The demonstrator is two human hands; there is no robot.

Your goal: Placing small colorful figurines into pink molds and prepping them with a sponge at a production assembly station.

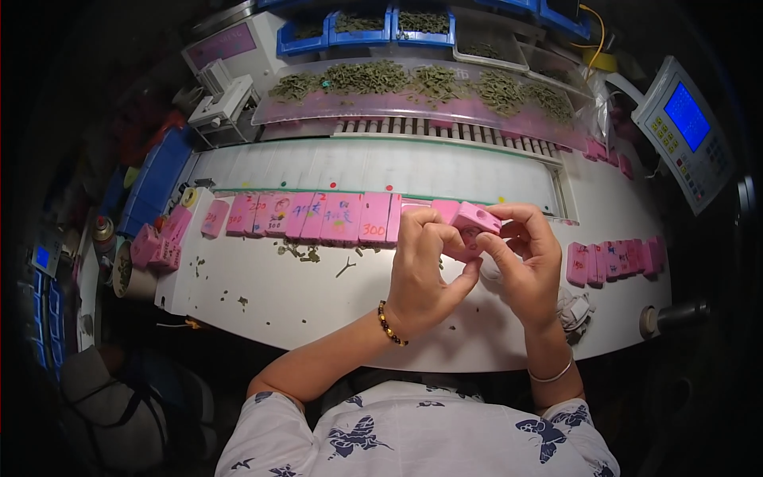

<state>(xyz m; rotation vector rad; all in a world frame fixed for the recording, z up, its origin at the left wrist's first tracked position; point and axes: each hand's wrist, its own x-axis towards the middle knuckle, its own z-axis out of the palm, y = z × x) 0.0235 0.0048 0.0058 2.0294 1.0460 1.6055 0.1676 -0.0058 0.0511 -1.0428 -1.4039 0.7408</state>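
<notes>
A small pink block (482, 218) with dark marks and a hollow on its top edge is held up between my two hands, over the right part of the white table. My right hand (526, 266) grips it from the right, thumb on its near face and fingers behind. My left hand (421, 274) is closed at its left side, fingers curled against it and thumb just below. Behind my hands, a row of pink blocks (340, 219) with handwritten marks stands along the table. Dried green plant bits (300, 252) lie in front of that row.
A clear tray (266, 111) with green plant heaps lies beyond metal rollers (413, 126). Blue bins (303, 44) stand behind. More pink blocks (612, 261) line the right side, near a dark cylinder (677, 317). A blue-screened panel (685, 117) stands at far right.
</notes>
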